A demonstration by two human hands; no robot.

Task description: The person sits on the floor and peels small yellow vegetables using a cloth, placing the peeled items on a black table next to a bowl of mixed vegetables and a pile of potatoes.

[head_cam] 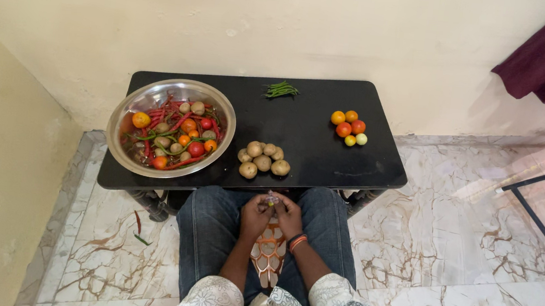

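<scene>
Black tabletop (300,142) in front of me, and just short of its near edge my left hand (254,216) and right hand (289,217) are brought together over my lap, fingertips meeting on a small thing (271,201) pinched between them. It is too tiny to name for sure; it looks pale with a yellowish tip. I judge the work goes best with a light pinch from both sides and the piece kept close to my knees, so nothing drops onto the marble floor (450,259), where two stray chillies (139,228) lie. As far as I can tell, the piece stands roughly upright between my fingers, its long axis running away from me toward the table, though that is hard to read. Just beyond my hands sits a heap of potatoes (262,159); to the left a steel bowl (129,112) holds mixed vegetables, and farther back are green chillies (282,90) and tomatoes (349,126).
</scene>
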